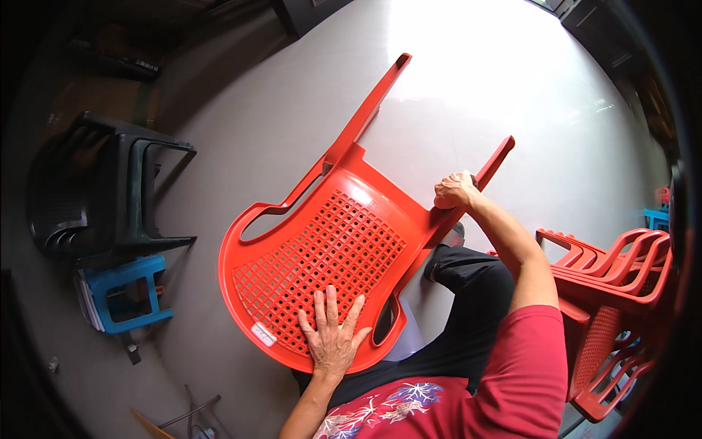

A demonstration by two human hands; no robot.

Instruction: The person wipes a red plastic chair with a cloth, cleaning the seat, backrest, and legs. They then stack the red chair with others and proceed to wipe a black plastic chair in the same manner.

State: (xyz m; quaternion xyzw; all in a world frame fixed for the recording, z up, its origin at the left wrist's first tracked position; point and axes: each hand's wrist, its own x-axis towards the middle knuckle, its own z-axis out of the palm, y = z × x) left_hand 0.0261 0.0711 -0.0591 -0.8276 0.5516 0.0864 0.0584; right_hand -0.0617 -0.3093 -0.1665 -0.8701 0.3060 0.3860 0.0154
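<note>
— What does the head view show in the person's hands?

— A red moulded plastic armchair with a perforated grid back, tipped over so that its legs point away across the pale smooth floor. It lies in front of the person, its backrest against their lap.

— And the left hand?

— The left hand lies flat on the lattice back near the curved top rim, fingers spread wide, palm down. It pinches nothing; it only presses on the surface.

— The right one?

— The right hand is curled into a grip around the chair's frame where one leg meets the seat, knuckles up, arm stretched out. The fingers are wrapped shut on the plastic.

— What lies around?

— To the person's right, just beside their leg, a stack of red plastic armchairs. To the left, well apart from the held chair, a stack of dark green plastic armchairs, and near it, lower down, a small blue plastic stool. The person wears a red patterned shirt and black trousers.
</note>
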